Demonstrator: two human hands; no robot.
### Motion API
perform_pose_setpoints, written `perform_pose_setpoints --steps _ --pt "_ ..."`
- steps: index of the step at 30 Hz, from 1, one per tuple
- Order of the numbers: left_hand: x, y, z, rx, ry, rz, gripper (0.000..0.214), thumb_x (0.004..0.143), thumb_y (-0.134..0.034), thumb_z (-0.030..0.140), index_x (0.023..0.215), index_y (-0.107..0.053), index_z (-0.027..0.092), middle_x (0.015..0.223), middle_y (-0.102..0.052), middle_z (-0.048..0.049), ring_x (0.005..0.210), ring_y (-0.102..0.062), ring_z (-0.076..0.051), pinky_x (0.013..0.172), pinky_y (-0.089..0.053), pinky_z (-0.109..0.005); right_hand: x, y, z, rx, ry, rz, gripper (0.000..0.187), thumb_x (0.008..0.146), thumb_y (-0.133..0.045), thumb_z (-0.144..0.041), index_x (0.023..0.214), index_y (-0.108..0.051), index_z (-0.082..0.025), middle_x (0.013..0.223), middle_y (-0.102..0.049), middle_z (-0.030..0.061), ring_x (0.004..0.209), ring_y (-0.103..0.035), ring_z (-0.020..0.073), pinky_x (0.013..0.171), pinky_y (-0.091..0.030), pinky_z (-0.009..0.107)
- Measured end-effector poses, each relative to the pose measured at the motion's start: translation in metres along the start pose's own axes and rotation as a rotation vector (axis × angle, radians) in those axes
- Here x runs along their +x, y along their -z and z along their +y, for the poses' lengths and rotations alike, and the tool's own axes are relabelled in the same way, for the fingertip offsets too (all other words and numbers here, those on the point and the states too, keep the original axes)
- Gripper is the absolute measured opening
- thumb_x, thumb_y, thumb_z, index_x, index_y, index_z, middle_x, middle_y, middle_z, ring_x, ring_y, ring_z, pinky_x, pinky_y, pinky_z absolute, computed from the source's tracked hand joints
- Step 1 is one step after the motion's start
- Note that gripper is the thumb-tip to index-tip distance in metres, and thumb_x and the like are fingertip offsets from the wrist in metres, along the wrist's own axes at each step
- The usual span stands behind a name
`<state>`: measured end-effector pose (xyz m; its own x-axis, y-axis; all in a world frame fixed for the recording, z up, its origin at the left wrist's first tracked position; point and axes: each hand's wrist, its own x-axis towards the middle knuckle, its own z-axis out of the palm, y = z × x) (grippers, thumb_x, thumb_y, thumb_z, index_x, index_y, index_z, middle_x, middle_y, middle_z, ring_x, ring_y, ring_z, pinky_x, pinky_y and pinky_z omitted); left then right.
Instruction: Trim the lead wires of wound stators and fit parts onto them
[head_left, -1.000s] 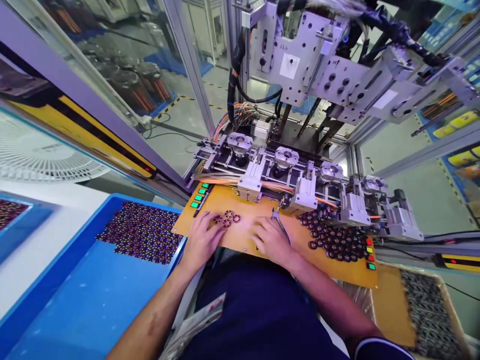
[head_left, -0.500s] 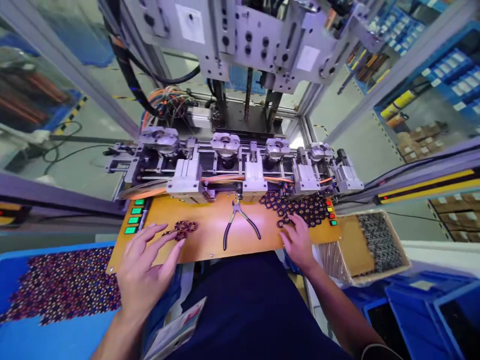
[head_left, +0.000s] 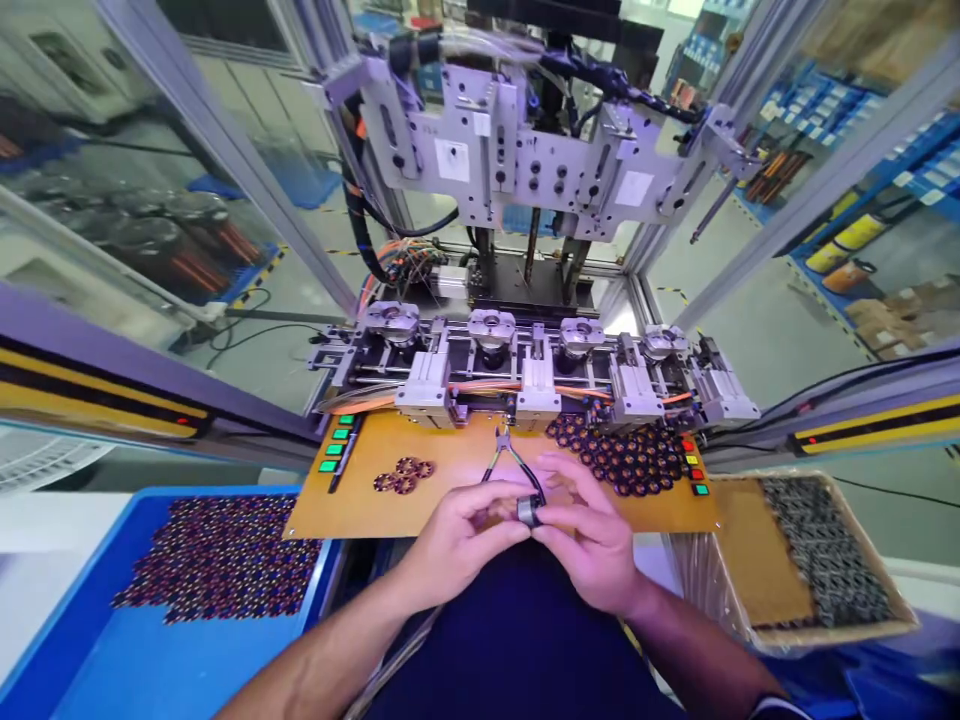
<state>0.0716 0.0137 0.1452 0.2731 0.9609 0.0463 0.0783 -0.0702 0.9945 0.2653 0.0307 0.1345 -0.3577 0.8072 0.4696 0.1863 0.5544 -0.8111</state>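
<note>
Pinching a small ring core [head_left: 529,511] between both hands at the table's near edge, left hand [head_left: 457,535] and right hand [head_left: 592,540] fingers closed on its rim; we judge it light, rigid, its winding fragile.

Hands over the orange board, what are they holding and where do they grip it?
Both the left hand and right hand pinch one small dark ring by its sides with their fingertips.

The flat orange bench [head_left: 450,505] carries small dark pliers [head_left: 510,458] at its middle. A few dark wound rings [head_left: 403,474] lie left; a larger pile of rings [head_left: 626,458] lies far right.
</note>
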Motion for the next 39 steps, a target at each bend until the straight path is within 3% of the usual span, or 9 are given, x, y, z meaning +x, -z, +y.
perform_pose_setpoints --steps 7,12,17,20,24,28,33,36,39 --pt "-0.013 0.007 0.009 0.308 -0.336 0.325 0.025 0.081 -0.072 0.019 0.106 -0.071 0.024 0.096 -0.075 -0.0054 0.089 -0.071 -0.018 0.079 -0.06 -0.03 0.025 -0.017 -0.011 0.415 -0.144 -0.145 0.015 0.091 -0.062 -0.035 0.097 -0.07 -0.024 0.125 -0.062 0.0112 0.119 -0.059 0.0247 0.102 -0.049 0.046" --pt "-0.019 0.012 0.012 0.401 -0.398 0.426 0.027 0.084 -0.068 0.015 0.109 -0.069 0.025 0.095 -0.072 -0.0056 0.087 -0.071 -0.018 0.075 -0.06 -0.029 0.032 -0.03 -0.011 0.402 -0.167 -0.178 0.009 0.091 -0.063 -0.029 0.091 -0.071 -0.024 0.12 -0.064 0.0097 0.112 -0.063 0.0221 0.097 -0.052 0.041" --pt "-0.028 0.025 -0.001 0.521 -0.436 0.494 0.031 0.085 -0.067 0.018 0.115 -0.066 0.028 0.098 -0.072 -0.0054 0.088 -0.071 -0.019 0.076 -0.061 -0.031 0.054 -0.035 -0.01 0.246 -0.059 -0.324 0.01 0.093 -0.061 -0.027 0.094 -0.07 -0.023 0.118 -0.066 0.0091 0.106 -0.066 0.0187 0.093 -0.054 0.036" --pt "-0.039 0.042 -0.03 0.621 -0.362 0.626 0.036 0.084 -0.07 0.03 0.118 -0.064 0.025 0.105 -0.071 -0.0078 0.095 -0.071 -0.023 0.083 -0.06 -0.036 0.086 -0.031 -0.007 0.157 0.04 -0.37 0.01 0.091 -0.062 -0.025 0.093 -0.071 -0.022 0.108 -0.068 0.0079 0.101 -0.066 0.0176 0.088 -0.055 0.033" --pt "-0.055 0.066 -0.088 0.686 -0.177 0.873 0.035 0.087 -0.063 0.034 0.12 -0.06 0.023 0.114 -0.069 -0.0108 0.108 -0.066 -0.027 0.093 -0.057 -0.045 0.154 -0.034 0.004 -0.014 0.168 -0.389 0.01 0.089 -0.063 -0.022 0.089 -0.073 -0.019 0.1 -0.069 0.0077 0.094 -0.066 0.0179 0.085 -0.054 0.034" --pt "-0.057 0.077 -0.134 0.581 0.029 0.991 0.038 0.09 -0.057 0.039 0.123 -0.056 0.022 0.122 -0.065 -0.0137 0.115 -0.062 -0.03 0.101 -0.051 -0.053 0.233 -0.068 0.027 -0.195 0.267 -0.406 0.01 0.087 -0.063 -0.018 0.087 -0.072 -0.016 0.103 -0.068 0.0094 0.096 -0.064 0.0192 0.09 -0.051 0.036" --pt "-0.046 0.077 -0.155 0.415 0.067 1.032 0.044 0.093 -0.051 0.041 0.133 -0.047 0.022 0.125 -0.064 -0.0142 0.116 -0.063 -0.028 0.098 -0.053 -0.048 0.301 -0.13 0.063 -0.378 0.346 -0.541 0.013 0.092 -0.062 -0.025 0.094 -0.066 -0.013 0.11 -0.065 0.0073 0.102 -0.062 0.0189 0.093 -0.051 0.04" --pt "-0.044 0.078 -0.159 0.39 0.075 1.041 0.044 0.093 -0.051 0.042 0.131 -0.048 0.021 0.122 -0.065 -0.014 0.113 -0.065 -0.027 0.095 -0.055 -0.046 0.311 -0.15 0.079 -0.453 0.383 -0.61 0.019 0.094 -0.06 -0.03 0.102 -0.064 -0.013 0.114 -0.064 0.0073 0.105 -0.061 0.0195 0.093 -0.052 0.042" --pt "-0.045 0.078 -0.163 0.375 0.092 1.035 0.045 0.091 -0.053 0.044 0.128 -0.051 0.019 0.123 -0.066 -0.0145 0.111 -0.065 -0.027 0.094 -0.055 -0.045 0.31 -0.155 0.086 -0.508 0.397 -0.644 0.02 0.095 -0.06 -0.03 0.105 -0.064 -0.013 0.117 -0.063 0.0078 0.107 -0.061 0.0201 0.095 -0.051 0.043"
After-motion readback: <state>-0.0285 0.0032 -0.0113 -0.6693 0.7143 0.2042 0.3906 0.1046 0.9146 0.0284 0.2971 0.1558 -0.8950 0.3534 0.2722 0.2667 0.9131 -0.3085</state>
